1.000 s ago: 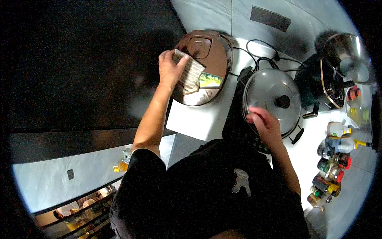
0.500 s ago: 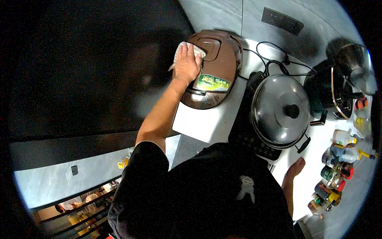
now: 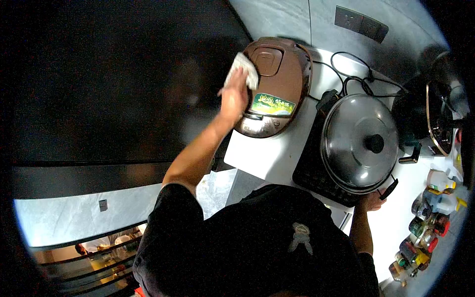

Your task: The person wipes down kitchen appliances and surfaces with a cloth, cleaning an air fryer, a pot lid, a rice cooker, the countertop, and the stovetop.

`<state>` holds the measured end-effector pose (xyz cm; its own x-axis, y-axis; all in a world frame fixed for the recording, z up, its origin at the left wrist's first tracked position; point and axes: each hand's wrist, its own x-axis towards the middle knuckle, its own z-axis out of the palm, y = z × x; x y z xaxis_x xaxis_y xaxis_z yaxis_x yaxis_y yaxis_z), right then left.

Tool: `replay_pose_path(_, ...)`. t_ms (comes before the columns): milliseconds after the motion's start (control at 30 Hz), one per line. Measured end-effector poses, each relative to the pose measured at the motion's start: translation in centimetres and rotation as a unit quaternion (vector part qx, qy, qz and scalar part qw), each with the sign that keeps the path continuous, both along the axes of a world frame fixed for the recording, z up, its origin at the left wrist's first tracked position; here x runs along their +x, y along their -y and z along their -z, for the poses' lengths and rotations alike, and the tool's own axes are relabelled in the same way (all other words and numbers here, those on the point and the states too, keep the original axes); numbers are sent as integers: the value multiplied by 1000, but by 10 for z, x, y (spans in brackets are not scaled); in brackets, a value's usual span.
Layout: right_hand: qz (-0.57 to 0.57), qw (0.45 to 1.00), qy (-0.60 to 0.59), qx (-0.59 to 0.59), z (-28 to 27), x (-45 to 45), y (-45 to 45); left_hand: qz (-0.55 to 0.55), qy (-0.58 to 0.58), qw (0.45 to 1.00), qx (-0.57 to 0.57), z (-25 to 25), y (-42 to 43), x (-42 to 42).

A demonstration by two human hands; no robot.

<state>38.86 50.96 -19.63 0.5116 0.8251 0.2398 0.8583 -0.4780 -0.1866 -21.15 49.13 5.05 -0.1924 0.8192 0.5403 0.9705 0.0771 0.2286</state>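
My left hand [image 3: 234, 96] is closed on a folded whitish cloth [image 3: 242, 72], which lies against the left side of a brown rice cooker [image 3: 284, 79]. The cooker's lid is down, with a green label near its front. On the right, my right hand [image 3: 370, 201] is at the near edge of a lidded wok [image 3: 358, 143], close beside its black side handle [image 3: 390, 190]. Its fingers are partly hidden, so I cannot tell whether they grip the handle. The wok sits on a black induction cooktop [image 3: 306, 171].
Several jars and bottles [image 3: 425, 235] line the right side of the white counter [image 3: 260, 156]. A dark pot [image 3: 413, 116] stands beyond the wok. A black cord [image 3: 363, 85] curls near the wall, below a socket panel [image 3: 361, 24]. A large black surface [image 3: 114, 99] borders the left.
My left hand and the cloth have moved off the lid's top toward the cooker's left side. My right hand has moved up from the counter to the wok's handle. The view has shifted slightly.
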Motion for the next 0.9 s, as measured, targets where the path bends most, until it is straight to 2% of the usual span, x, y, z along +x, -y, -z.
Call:
replay_pose_path(33,22,999,-24,1,5,2,1,-4,22,999,27,4,-26,-17)
replay_pose_path(67,-17,997,72,39,9,-2,6,-30,59,998,1,-5,-53,-29)
replay_pose_path(100,-11,997,72,41,10,-4,8,-78,112,988,-73,-22,-75,-32)
replay_pose_path(167,1,999,32,-21,-6,-9,8,-70,134,979,-136,-21,-107,-56)
replay_pose_path(233,-3,998,53,-20,-5,-6,6,-67,162,973,-147,-17,-103,-61)
replay_pose_path(267,-2,997,68,-20,-3,-7,8,-70,162,973,-149,-15,-93,-62)
replay_pose_path(300,-2,998,67,-20,2,-8,9,-27,142,980,-138,-18,-75,-54)
replay_pose_path(367,-11,996,62,67,10,-9,12,40,77,991,-106,-22,-36,-39)
replay_pose_path(400,-10,996,59,69,12,-3,12,15,75,985,-154,-33,-16,-25)
replay_pose_path(467,-9,998,46,-30,20,8,8,43,12,988,-148,-33,7,-15)
replay_pose_path(500,-9,999,43,-29,24,7,9,53,-6,989,-139,-30,10,-16)
replay_pose_path(567,-84,981,140,108,31,7,11,53,-16,993,-107,-21,-6,-21)
replay_pose_path(633,-68,983,132,105,34,3,9,25,18,997,-67,-17,-45,-33)
replay_pose_path(667,-119,978,12,173,38,6,8,25,33,996,-81,-13,-71,-44)
replay_pose_path(733,-175,950,-106,237,54,20,3,14,63,991,-119,-16,-103,-49)
replay_pose_path(767,-141,951,-143,233,66,26,0,8,74,987,-142,-23,-116,-46)
replay_pose_path(800,-123,952,-162,228,62,23,4,-12,40,995,-93,4,-130,-61)
replay_pose_path(833,-104,952,-181,224,57,20,7,-11,38,995,-96,1,-128,-56)
replay_pose_path(867,-54,993,-62,87,29,9,8,-29,63,992,-105,-9,-123,-48)
replay_pose_path(900,-5,997,61,-52,5,0,5,-48,90,989,-111,-15,-118,-39)
